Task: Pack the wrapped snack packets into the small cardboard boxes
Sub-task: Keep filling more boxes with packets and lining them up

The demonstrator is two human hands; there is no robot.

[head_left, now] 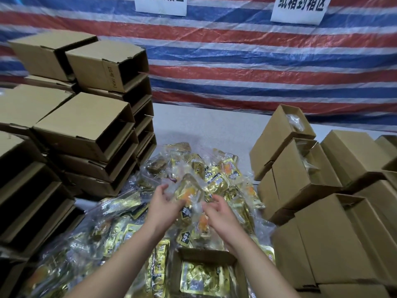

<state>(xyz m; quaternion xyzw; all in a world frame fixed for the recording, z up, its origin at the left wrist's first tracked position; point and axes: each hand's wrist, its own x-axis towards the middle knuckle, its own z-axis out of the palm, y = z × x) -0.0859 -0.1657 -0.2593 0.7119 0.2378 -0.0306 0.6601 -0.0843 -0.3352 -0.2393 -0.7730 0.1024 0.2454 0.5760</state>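
A heap of gold wrapped snack packets point(217, 175) in clear bags covers the table's middle. My left hand point(164, 202) and my right hand point(219, 211) are raised above the heap with a clear bag of gold packets point(189, 193) between them. The left fingers curl around the bag's left side. The right hand's fingers touch its lower right edge; I cannot tell whether they grip. Just below my forearms an open small cardboard box point(178, 274) holds a gold packet point(203, 279) lying flat.
Stacks of empty open cardboard boxes point(86, 130) stand on the left. Boxes filled with packets point(300, 168) are piled on the right. A red, white and blue striped tarp point(257, 61) with two paper signs hangs behind the table.
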